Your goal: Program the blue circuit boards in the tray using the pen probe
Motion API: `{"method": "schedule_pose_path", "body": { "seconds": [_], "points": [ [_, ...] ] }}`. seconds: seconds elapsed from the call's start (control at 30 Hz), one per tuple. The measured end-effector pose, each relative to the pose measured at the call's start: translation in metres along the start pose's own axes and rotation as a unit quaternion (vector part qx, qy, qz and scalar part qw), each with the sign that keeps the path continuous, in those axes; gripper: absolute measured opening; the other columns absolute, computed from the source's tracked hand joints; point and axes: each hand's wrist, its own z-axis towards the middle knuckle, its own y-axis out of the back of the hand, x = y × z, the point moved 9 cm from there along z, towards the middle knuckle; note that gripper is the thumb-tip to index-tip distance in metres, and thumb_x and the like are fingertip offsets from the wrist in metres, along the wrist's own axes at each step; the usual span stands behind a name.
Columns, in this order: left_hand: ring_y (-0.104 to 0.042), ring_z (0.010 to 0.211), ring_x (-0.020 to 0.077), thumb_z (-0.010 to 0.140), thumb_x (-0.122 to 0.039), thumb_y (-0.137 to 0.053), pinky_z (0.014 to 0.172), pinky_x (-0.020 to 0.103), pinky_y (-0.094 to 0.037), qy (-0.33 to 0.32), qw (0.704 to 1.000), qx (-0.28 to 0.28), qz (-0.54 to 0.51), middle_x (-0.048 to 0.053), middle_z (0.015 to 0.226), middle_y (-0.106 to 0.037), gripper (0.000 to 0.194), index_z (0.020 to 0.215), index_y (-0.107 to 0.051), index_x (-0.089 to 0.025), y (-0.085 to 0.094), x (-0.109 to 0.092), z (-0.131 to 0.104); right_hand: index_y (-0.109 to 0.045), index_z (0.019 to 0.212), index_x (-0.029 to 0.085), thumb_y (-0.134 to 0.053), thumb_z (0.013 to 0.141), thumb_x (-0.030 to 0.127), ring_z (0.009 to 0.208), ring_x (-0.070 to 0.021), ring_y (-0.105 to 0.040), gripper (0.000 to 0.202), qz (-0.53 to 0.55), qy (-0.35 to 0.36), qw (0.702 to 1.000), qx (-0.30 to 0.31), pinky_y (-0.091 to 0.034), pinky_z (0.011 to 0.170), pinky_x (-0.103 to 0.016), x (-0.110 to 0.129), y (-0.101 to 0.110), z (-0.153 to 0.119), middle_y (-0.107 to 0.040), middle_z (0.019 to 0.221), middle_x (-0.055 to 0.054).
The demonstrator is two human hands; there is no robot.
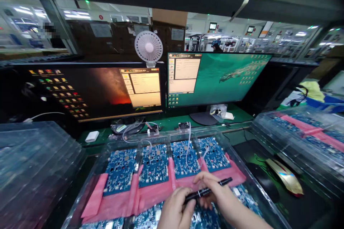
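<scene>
A black marker pen (208, 190) is held between my two hands above a clear plastic tray (258, 193). My left hand (177, 205) is closed round the pen's left end. My right hand (215, 190) is closed on it farther right, with the tip of the pen sticking out past the fingers. Beneath lie blue circuit boards (154, 164) in two rows, with strips of pink film (153, 196) between them. A thin white cable (189, 132) runs onto one of the back boards. The near boards are partly hidden by my hands.
Two monitors (220, 78) stand behind the tray, with a small white fan (148, 46) on top. More board trays are stacked at left (34, 171) and right (309, 128). A gold mouse (286, 177) and a black mouse (262, 180) lie at right.
</scene>
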Motion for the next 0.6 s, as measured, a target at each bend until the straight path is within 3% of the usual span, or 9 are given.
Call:
{"method": "schedule_pose_path", "body": {
  "seconds": [0.2,0.47,0.53,0.6],
  "points": [
    [-0.055,0.067,0.0152,0.081,-0.043,-0.042,0.063,0.024,-0.042,0.065,0.986,0.057,-0.144,0.004,0.074,-0.06,0.031,0.089,-0.055,-0.016,-0.018,0.02,-0.004,-0.056,0.085,0.009,-0.038,0.078,0.046,0.041,-0.0108,-0.048,0.042,0.04,0.032,0.998,0.046,-0.03,0.037,-0.017,-0.003,-0.015,0.0,-0.055,0.054,-0.005],
    [-0.054,0.071,0.0157,0.078,-0.043,-0.048,0.071,0.027,-0.041,0.075,0.965,0.076,-0.24,0.004,0.077,-0.06,0.029,0.086,-0.052,-0.016,-0.021,0.005,0.0,-0.056,0.09,0.013,-0.036,0.082,0.045,0.046,-0.0108,-0.05,0.039,0.009,0.046,0.997,0.061,-0.033,0.042,-0.02,0.01,-0.018,-0.004,-0.054,0.062,-0.001],
    [-0.055,0.074,0.0158,0.078,-0.042,-0.049,0.072,0.026,-0.041,0.082,0.965,0.05,-0.243,0.003,0.077,-0.06,0.027,0.087,-0.052,-0.017,-0.019,0.004,0.0,-0.055,0.098,0.015,-0.04,0.081,0.04,0.051,-0.0106,-0.051,0.034,-0.026,0.04,0.996,0.076,-0.037,0.046,-0.021,0.022,-0.016,-0.007,-0.055,0.067,-0.001],
    [-0.055,0.074,0.0157,0.076,-0.043,-0.051,0.07,0.024,-0.042,0.1,0.969,-0.022,-0.226,0.002,0.074,-0.06,0.028,0.086,-0.052,-0.017,-0.01,0.01,-0.003,-0.051,0.109,0.018,-0.053,0.075,0.032,0.067,-0.0129,-0.055,0.037,-0.087,0.041,0.988,0.121,-0.042,0.059,-0.023,0.034,-0.011,-0.012,-0.057,0.084,-0.003]
  ]
}}
